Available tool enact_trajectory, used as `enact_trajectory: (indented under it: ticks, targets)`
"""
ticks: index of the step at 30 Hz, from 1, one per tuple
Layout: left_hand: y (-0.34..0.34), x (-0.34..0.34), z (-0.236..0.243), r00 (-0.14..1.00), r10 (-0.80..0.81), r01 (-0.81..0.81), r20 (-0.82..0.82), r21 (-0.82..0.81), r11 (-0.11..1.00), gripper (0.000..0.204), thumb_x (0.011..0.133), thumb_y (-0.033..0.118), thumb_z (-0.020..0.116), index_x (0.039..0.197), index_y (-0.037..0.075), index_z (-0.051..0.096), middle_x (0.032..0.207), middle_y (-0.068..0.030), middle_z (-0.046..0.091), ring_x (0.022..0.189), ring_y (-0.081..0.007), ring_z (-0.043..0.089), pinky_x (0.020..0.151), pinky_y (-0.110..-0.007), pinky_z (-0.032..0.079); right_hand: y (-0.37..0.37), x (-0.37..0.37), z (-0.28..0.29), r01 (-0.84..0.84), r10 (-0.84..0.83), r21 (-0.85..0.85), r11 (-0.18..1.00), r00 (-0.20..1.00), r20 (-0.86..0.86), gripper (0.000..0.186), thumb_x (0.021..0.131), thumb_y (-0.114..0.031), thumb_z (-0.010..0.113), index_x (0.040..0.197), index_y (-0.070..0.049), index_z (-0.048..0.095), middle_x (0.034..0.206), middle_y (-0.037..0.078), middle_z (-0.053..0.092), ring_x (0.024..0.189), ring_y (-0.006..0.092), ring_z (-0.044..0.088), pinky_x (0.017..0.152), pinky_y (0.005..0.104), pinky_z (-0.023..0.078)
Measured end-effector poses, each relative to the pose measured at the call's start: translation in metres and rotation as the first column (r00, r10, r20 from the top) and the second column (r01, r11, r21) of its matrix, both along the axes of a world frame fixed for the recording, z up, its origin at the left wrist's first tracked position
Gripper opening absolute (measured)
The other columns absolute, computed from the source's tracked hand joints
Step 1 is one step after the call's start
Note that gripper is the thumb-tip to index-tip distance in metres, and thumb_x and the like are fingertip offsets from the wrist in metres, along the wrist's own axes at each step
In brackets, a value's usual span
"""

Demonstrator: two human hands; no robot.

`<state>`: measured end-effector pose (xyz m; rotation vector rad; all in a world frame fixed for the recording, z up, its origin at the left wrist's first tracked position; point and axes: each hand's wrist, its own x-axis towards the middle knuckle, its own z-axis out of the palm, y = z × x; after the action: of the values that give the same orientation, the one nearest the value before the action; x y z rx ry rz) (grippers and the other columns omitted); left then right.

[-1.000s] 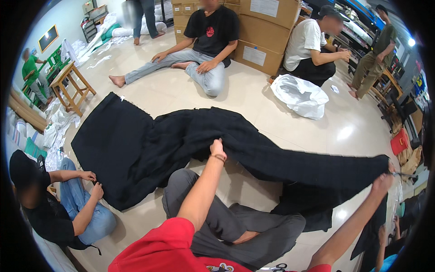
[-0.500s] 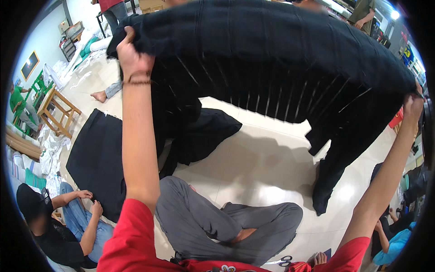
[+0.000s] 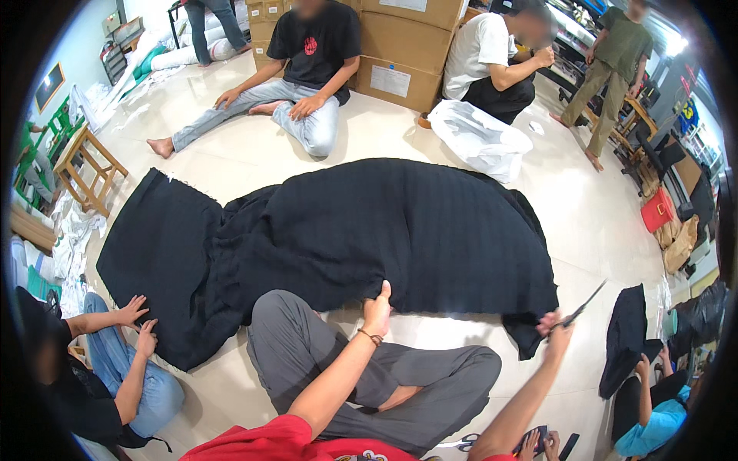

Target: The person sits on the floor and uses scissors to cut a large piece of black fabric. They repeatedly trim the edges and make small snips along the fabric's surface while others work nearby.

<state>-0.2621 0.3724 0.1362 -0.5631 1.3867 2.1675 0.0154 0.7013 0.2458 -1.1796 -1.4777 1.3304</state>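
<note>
A wide piece of black fabric [image 3: 346,230] lies across the floor in front of my crossed legs, rumpled at its left side and fairly flat at its right. My left hand [image 3: 377,311] is closed on its near edge, thumb on top. At the fabric's right end is my right hand [image 3: 555,329], slightly smeared by motion. It is closed around dark scissors [image 3: 580,310], whose blades point up and to the right, away from the cloth. Whether its fingers also touch the fabric I cannot tell.
At left, a co-worker's hands [image 3: 142,323] rest on the fabric. Two people sit beyond it by cardboard boxes [image 3: 400,61] and a white plastic bag [image 3: 480,138]. Another pair of scissors [image 3: 465,442] lies by my lap. At right, a person in blue holds black cloth [image 3: 626,338].
The raised fabric has come down onto the floor. My left hand has moved down and right to its near edge; my right hand has dropped down and left with the scissors.
</note>
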Motion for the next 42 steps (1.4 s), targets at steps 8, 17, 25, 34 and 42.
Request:
enact_trajectory:
  ticks: [8, 17, 25, 34, 42]
  targets:
    - [0.012, 0.037, 0.015, 0.995, -0.034, 0.022, 0.089, 0.14, 0.99, 0.051, 0.096, 0.037, 0.071, 0.118, -0.007, 0.06, 0.117, -0.0124, 0.067, 0.1, -0.0234, 0.067, 0.095, -0.046, 0.052, -0.225, -0.109, -0.085, -0.419, 0.269, -0.568, 0.709, 0.904, -0.331, 0.033, 0.106, -0.036, 0.051, 0.115, -0.007, 0.038, 0.093, 0.017, 0.068, 0.081, 0.0329, 0.071, 0.069, 0.0435, 0.062]
    - [-0.012, 0.061, 0.024, 0.961, -0.017, 0.054, -0.276, 0.124, 0.991, 0.041, 0.095, 0.027, 0.073, 0.125, 0.0, 0.064, 0.128, -0.0056, 0.064, 0.116, -0.0165, 0.06, 0.096, -0.035, 0.05, -0.237, -0.212, -0.055, -0.335, -0.146, -0.527, 0.781, 0.722, -0.676, 0.036, 0.085, -0.001, 0.077, 0.092, -0.02, 0.047, 0.091, 0.002, 0.061, 0.087, 0.0221, 0.065, 0.082, 0.0432, 0.057]
    - [-0.054, -0.063, 0.031, 0.939, 0.307, -0.335, 0.155, 0.611, 0.717, 0.049, 0.088, 0.039, 0.066, 0.124, 0.007, 0.065, 0.124, -0.0103, 0.067, 0.114, -0.0326, 0.062, 0.104, -0.046, 0.049, -0.161, -0.137, 0.071, -0.024, -0.102, -0.155, 0.988, 0.647, -0.756, 0.033, 0.085, 0.005, 0.072, 0.094, -0.02, 0.053, 0.09, 0.001, 0.062, 0.086, 0.0182, 0.066, 0.081, 0.0368, 0.059]
    - [-0.165, -0.141, 0.058, 0.825, 0.564, -0.447, -0.041, 0.564, 0.694, 0.054, 0.091, 0.039, 0.051, 0.121, -0.002, 0.066, 0.124, -0.0195, 0.067, 0.113, -0.0361, 0.064, 0.102, -0.047, 0.05, -0.091, -0.046, 0.199, 0.238, 0.11, 0.278, 0.93, 0.542, -0.833, 0.023, 0.092, 0.002, 0.066, 0.093, -0.016, 0.051, 0.091, 0.012, 0.07, 0.084, 0.0265, 0.073, 0.076, 0.0416, 0.064]
    - [0.003, -0.256, 0.178, 0.911, 0.327, -0.262, -0.251, 0.261, 0.929, 0.05, 0.09, 0.031, 0.07, 0.123, -0.006, 0.062, 0.117, -0.0126, 0.067, 0.101, -0.0228, 0.067, 0.092, -0.034, 0.053, 0.085, -0.123, 0.167, 0.297, -0.01, 0.37, 0.88, 0.792, -0.611, 0.043, 0.082, 0.014, 0.065, 0.119, 0.0, 0.049, 0.104, 0.007, 0.057, 0.092, 0.018, 0.061, 0.082, 0.0346, 0.054]
